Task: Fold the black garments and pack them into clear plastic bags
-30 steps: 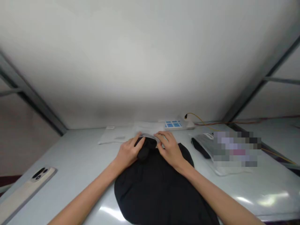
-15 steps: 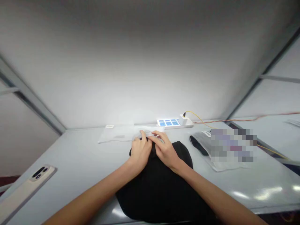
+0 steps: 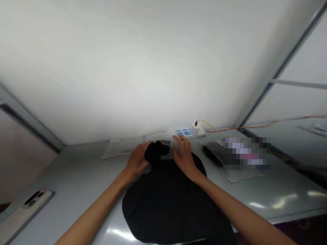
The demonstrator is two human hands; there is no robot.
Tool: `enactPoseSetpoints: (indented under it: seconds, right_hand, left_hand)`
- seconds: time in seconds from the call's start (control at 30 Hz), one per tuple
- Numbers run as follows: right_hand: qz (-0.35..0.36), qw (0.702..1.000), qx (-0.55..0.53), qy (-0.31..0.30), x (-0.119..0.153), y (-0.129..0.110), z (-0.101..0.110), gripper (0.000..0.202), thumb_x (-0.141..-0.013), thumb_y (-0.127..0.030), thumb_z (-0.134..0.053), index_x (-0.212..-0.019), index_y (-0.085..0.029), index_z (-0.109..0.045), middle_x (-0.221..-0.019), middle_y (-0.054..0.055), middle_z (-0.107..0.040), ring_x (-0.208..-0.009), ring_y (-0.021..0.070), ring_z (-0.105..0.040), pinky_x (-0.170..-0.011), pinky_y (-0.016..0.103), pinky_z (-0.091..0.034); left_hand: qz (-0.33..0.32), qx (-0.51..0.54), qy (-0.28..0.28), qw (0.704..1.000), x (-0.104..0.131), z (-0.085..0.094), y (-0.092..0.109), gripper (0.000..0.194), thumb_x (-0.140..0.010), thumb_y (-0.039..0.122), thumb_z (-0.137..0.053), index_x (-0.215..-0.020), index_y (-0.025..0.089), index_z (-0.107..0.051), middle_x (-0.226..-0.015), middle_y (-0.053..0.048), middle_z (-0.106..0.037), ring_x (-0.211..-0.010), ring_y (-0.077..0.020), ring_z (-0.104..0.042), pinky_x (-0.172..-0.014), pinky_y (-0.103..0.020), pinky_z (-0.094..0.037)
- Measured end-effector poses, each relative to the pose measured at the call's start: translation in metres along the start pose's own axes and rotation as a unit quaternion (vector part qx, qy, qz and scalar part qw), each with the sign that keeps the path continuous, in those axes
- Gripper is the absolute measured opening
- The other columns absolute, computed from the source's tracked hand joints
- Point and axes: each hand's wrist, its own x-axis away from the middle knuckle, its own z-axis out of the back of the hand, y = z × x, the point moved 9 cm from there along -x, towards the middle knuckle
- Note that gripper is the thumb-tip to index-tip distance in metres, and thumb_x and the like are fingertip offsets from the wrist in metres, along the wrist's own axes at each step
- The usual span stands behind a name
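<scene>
A black cloth item (image 3: pixel 173 200), perhaps a garment, lies spread at the table's near edge, with a bunched part (image 3: pixel 156 151) raised at its far end. My left hand (image 3: pixel 138 157) has its fingers wrapped around the left side of that bunch. On the right, my right hand (image 3: pixel 184 154) has its fingers apart over the far right part of the cloth, with nothing visibly gripped. Clear plastic (image 3: pixel 166 137) shows behind the bunch, between my hands; its outline is hard to make out.
A flat translucent bag (image 3: pixel 116 149) lies at the back left. A power strip (image 3: pixel 184 132) with a white plug adapter (image 3: pixel 195 129) and yellow cable stands against the wall. To the right is a bag with dark contents (image 3: pixel 222 156), partly pixelated. A phone (image 3: pixel 28 209) rests at the left.
My hands have moved apart; they were together over the cloth's far end. The bunched black part now stands up in my left hand, and my right hand has opened. The view has shifted slightly.
</scene>
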Motion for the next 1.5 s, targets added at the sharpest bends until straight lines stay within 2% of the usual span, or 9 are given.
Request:
enactPoseSetpoints:
  seconds: [0.17, 0.27, 0.4, 0.57, 0.83, 1.03, 1.17, 1.33, 1.5]
  right_hand:
    - [-0.033, 0.999, -0.014, -0.040, -0.002, -0.003, -0.004, 0.048, -0.087, -0.017, -0.050, -0.135, -0.018, -0.057, -0.093, 0.009, -0.069, -0.085, 0.0253, -0.068, -0.082, 0.042, -0.058]
    - [-0.056, 0.990, -0.081, -0.104, 0.007, -0.016, -0.016, 0.054, -0.086, -0.016, -0.051, -0.140, -0.019, -0.052, -0.064, -0.003, -0.061, -0.055, 0.0188, -0.061, -0.060, 0.031, -0.053]
    - [-0.067, 0.969, -0.187, -0.149, 0.016, -0.029, -0.024, 0.055, -0.087, -0.014, -0.049, -0.141, -0.021, -0.050, -0.063, -0.005, -0.063, -0.054, 0.0172, -0.062, -0.058, 0.029, -0.052]
    - [-0.078, 0.948, -0.233, -0.200, 0.022, -0.021, -0.037, 0.054, -0.089, -0.011, -0.043, -0.141, -0.020, -0.052, -0.063, -0.003, -0.066, -0.057, 0.0165, -0.066, -0.064, 0.030, -0.056]
    - [0.053, 0.954, -0.158, -0.249, 0.023, -0.034, -0.038, 0.064, -0.089, -0.013, -0.043, -0.153, -0.018, -0.043, -0.079, 0.002, -0.073, -0.068, 0.0177, -0.067, -0.075, 0.033, -0.056]
    - [-0.008, 0.978, -0.014, -0.208, 0.006, -0.006, -0.025, 0.059, -0.094, -0.018, -0.042, -0.153, -0.015, -0.044, -0.070, 0.005, -0.073, -0.058, 0.0225, -0.065, -0.063, 0.033, -0.053]
    - [-0.026, 0.979, 0.041, -0.196, -0.001, 0.010, -0.020, 0.052, -0.098, -0.021, -0.041, -0.149, -0.018, -0.052, -0.082, 0.009, -0.076, -0.069, 0.0249, -0.070, -0.068, 0.035, -0.054]
    - [0.020, 0.978, 0.147, -0.143, -0.007, 0.001, -0.005, 0.056, -0.095, -0.046, -0.057, -0.145, -0.021, -0.057, -0.118, 0.018, -0.070, -0.106, 0.0350, -0.067, -0.087, 0.049, -0.056]
    - [0.189, 0.968, 0.105, -0.126, 0.000, -0.043, -0.002, 0.079, -0.084, -0.053, -0.072, -0.153, -0.025, -0.045, -0.157, 0.018, -0.041, -0.146, 0.0407, -0.035, -0.115, 0.062, -0.035]
  left_hand:
    - [0.021, -0.061, 0.061, 0.996, 0.000, 0.021, 0.005, 0.052, -0.089, 0.019, -0.055, -0.140, 0.018, -0.049, -0.121, -0.014, -0.065, -0.108, -0.0311, -0.062, -0.091, -0.045, -0.055]
    - [0.025, -0.107, 0.087, 0.990, 0.002, 0.028, 0.014, 0.049, -0.087, 0.018, -0.058, -0.136, 0.018, -0.053, -0.127, -0.016, -0.062, -0.111, -0.0330, -0.060, -0.090, -0.046, -0.054]
    - [-0.070, -0.150, 0.106, 0.981, 0.008, 0.024, 0.034, 0.033, -0.090, 0.021, -0.061, -0.123, 0.021, -0.060, -0.136, -0.018, -0.060, -0.121, -0.0356, -0.057, -0.095, -0.050, -0.051]
    - [-0.176, -0.152, 0.058, 0.971, 0.010, 0.006, 0.036, 0.027, -0.095, 0.015, -0.059, -0.120, 0.021, -0.063, -0.155, -0.021, -0.043, -0.149, -0.0394, -0.031, -0.101, -0.052, -0.048]
    - [-0.087, -0.191, -0.052, 0.976, -0.015, -0.023, 0.025, 0.031, -0.091, 0.010, -0.058, -0.119, 0.021, -0.068, -0.146, -0.020, -0.055, -0.111, -0.0329, -0.065, -0.096, -0.054, -0.048]
    - [-0.040, -0.182, -0.082, 0.979, -0.021, -0.019, 0.036, 0.057, -0.084, 0.032, -0.075, -0.136, 0.015, -0.058, -0.143, -0.022, -0.055, -0.111, -0.0382, -0.062, -0.092, -0.053, -0.048]
    - [-0.139, -0.033, -0.090, 0.986, -0.007, -0.004, 0.039, 0.061, -0.098, 0.045, -0.060, -0.153, 0.029, -0.039, -0.155, -0.012, -0.048, -0.129, -0.0289, -0.055, -0.105, -0.045, -0.046]
    - [-0.002, 0.041, -0.012, 0.999, 0.008, 0.009, -0.007, 0.049, -0.104, 0.042, -0.050, -0.147, 0.019, -0.044, -0.137, -0.014, -0.062, -0.125, -0.0276, -0.060, -0.105, -0.047, -0.050]
    - [0.008, 0.052, -0.040, 0.998, 0.018, 0.008, -0.015, 0.030, -0.104, 0.026, -0.041, -0.125, 0.021, -0.063, -0.124, -0.008, -0.069, -0.116, -0.0219, -0.064, -0.104, -0.040, -0.053]
